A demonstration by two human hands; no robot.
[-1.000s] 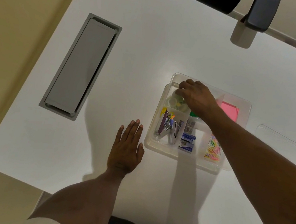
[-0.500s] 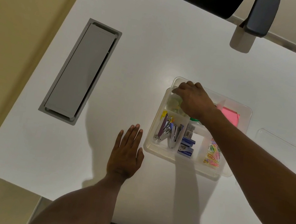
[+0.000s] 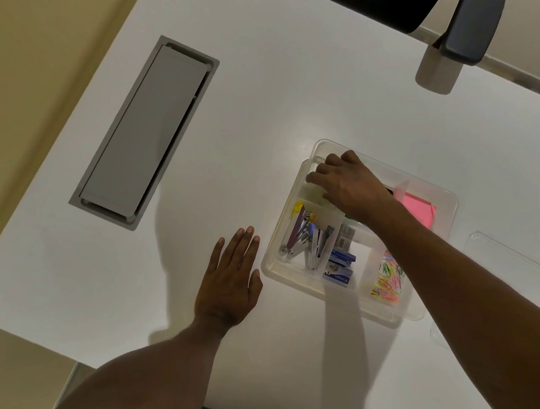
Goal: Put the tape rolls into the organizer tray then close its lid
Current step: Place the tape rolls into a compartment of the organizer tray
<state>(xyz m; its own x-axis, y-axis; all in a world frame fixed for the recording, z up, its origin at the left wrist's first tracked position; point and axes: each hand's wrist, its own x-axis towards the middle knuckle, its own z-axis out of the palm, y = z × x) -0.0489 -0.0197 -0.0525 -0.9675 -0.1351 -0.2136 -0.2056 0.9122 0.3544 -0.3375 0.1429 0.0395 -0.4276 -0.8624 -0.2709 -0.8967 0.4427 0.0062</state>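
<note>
we note the right hand (image 3: 350, 187) reaching over the far-left compartment of the clear organizer tray (image 3: 299, 282), knuckles up, fingers curled downward into it. whether it has hold of anything we cannot tell; the fingertips are hidden by the hand itself. a pale tape roll (image 3: 311, 191) shows partly under the fingers in that compartment, touching or just below them. the left hand (image 3: 229, 284) lies flat on the white table (image 3: 277, 85), palm down, fingers spread wide, holding nothing, just beside the tray's near-left corner. in the tray: staplers (image 3: 307, 238), blue staple boxes (image 3: 339, 268), coloured paper clips (image 3: 387, 281), pink sticky notes (image 3: 419, 208). the clear lid (image 3: 509, 256) lies on the table right of the tray, partly behind the right forearm. a grey cable hatch (image 3: 144, 133) sits well to the left.
</note>
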